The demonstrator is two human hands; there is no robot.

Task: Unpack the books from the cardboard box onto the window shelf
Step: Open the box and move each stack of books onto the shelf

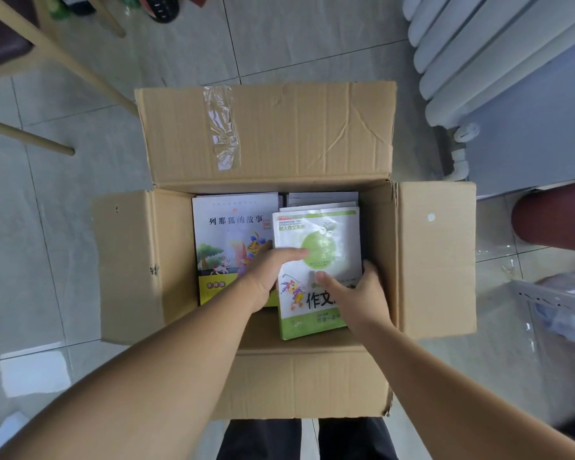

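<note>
An open cardboard box (273, 137) stands on the tiled floor below me with its flaps spread out. Inside, a green and white book (326, 237) lies on top of a stack at the right. My left hand (273, 270) grips its left edge, thumb on the cover. My right hand (359, 290) grips its right edge, thumb also on the cover. Left of it lies a white book with a cartoon fox and a yellow band (229, 234). More books (322, 197) show at the far side of the box. The window shelf is out of view.
A white radiator (485, 54) runs along the upper right. Wooden chair legs (30, 137) stand at the upper left. A rolled maroon mat (551, 220) and a white basket with bags (561, 303) sit at the right. My dark trouser legs (263, 439) are below the box.
</note>
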